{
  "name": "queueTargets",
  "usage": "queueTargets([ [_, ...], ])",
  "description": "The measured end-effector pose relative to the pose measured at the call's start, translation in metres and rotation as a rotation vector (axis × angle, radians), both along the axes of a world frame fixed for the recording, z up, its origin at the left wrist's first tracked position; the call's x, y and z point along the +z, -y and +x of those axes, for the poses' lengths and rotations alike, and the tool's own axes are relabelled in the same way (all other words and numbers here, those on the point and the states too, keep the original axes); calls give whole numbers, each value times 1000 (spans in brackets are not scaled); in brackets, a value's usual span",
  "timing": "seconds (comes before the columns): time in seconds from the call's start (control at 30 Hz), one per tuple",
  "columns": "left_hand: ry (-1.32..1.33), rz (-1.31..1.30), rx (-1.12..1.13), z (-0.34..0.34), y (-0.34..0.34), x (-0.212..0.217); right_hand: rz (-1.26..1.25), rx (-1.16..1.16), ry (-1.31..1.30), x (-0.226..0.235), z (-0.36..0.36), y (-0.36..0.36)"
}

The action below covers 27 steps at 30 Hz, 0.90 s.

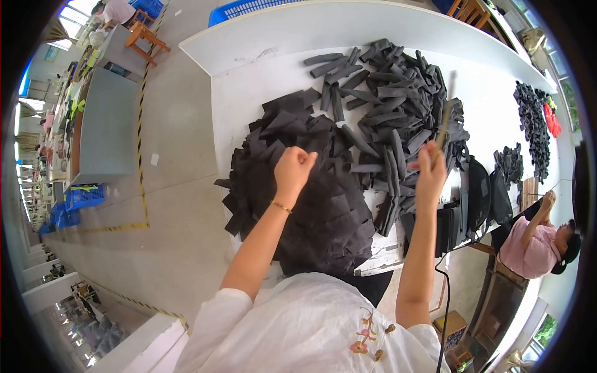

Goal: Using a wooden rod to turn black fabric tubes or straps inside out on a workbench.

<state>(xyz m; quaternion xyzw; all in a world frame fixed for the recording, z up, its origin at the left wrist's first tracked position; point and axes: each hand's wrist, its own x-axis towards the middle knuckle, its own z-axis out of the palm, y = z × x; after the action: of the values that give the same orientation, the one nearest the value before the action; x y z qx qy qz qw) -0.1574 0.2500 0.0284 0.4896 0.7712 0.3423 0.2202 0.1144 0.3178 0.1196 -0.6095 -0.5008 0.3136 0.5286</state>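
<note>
My left hand [295, 174] is closed over a wide heap of flat black fabric pieces [323, 217]; whatever its fingers may hold is hidden. In my right hand [430, 171] a thin yellowish-brown stick [444, 121] points up and away, its far end smeared by motion. That hand is over the near right part of a pile of rolled black fabric tubes [398, 99]. The tubes lie loosely across each other, right of and beyond the flat pieces.
A raised white board [373, 25] edges the far side of the white table [230, 87]. Black bag-like pieces [479, 193] stand at the right, near a cable [446, 292]. A co-worker in a pink top [528, 248] works further right. Blue baskets [84, 196] stand on the left.
</note>
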Motion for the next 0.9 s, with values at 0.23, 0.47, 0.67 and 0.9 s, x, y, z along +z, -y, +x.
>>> queueTargets([
  [0.23,-192,-264,97,-17,-42,-39,-377,341,38,-37,-8,77],
  [0.47,388,3,-168,-11,-34,3,-357,412,226,-10,36,91],
  [0.67,310,182,-418,2,-12,75,-89,518,513,51,55,95],
  [0.9,58,382,-565,18,-8,95,-35,578,717,67,66,104],
])
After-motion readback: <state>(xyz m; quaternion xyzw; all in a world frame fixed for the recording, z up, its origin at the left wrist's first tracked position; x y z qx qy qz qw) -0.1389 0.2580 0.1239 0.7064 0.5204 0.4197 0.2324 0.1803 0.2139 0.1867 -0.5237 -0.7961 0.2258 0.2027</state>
